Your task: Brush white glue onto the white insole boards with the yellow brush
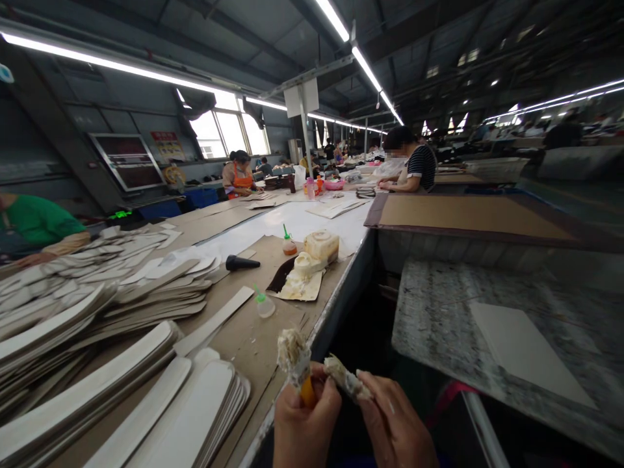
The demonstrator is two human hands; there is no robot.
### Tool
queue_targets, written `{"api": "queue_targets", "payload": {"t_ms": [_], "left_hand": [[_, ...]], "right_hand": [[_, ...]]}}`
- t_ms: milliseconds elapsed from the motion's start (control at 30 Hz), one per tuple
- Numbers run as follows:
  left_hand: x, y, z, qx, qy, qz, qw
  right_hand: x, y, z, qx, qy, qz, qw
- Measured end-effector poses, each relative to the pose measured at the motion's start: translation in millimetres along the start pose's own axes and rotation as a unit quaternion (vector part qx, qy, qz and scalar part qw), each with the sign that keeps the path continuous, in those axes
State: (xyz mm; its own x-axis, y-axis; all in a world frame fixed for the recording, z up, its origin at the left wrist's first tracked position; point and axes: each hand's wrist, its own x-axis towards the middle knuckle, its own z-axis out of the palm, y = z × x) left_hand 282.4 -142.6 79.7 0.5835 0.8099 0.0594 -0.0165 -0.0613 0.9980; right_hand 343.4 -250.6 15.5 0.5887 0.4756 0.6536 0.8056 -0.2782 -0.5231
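Note:
My left hand is closed around the yellow handle of a glue brush, its bristles pointing up and caked with whitish glue. Between the fingers of my right hand is a ragged, glue-crusted piece, cream at the tip and greyish below; its kind is unclear. It sits close beside the left hand's fingers. Beyond the brush, on the brown-covered table, stands a small squeeze bottle with a green cap. Farther back, a glue-smeared tub lies beside thick cream glue on a board.
Stacks of long rounded card pieces cover the near left. A black cone-shaped object and a second green-tipped bottle lie farther up. On the right is a stained board bearing a pale sheet. Co-workers sit along the tables.

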Motion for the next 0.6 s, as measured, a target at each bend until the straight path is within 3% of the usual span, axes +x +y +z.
{"api": "queue_targets", "payload": {"t_ms": [167, 267, 367, 500, 600], "left_hand": [[-3, 1, -1.3, 0.021, -0.022, 0.006, 1.000], [-6, -8, -1.2, 0.039, -0.050, 0.007, 0.998], [-8, -22, -3.0, 0.073, -0.072, 0.023, 0.994], [-11, -33, -8.7, 0.067, -0.105, 0.025, 0.992], [-11, -29, -11.5, 0.039, -0.118, 0.005, 0.992]], "right_hand": [[16, -3, -20, -0.068, 0.025, -0.033, 0.997], [24, -11, -23, 0.004, -0.019, -0.025, 1.000], [33, -20, -25, 0.088, -0.073, 0.007, 0.993], [43, -29, -28, 0.124, -0.146, 0.080, 0.978], [46, -33, -26, 0.149, -0.153, 0.136, 0.967]]}}
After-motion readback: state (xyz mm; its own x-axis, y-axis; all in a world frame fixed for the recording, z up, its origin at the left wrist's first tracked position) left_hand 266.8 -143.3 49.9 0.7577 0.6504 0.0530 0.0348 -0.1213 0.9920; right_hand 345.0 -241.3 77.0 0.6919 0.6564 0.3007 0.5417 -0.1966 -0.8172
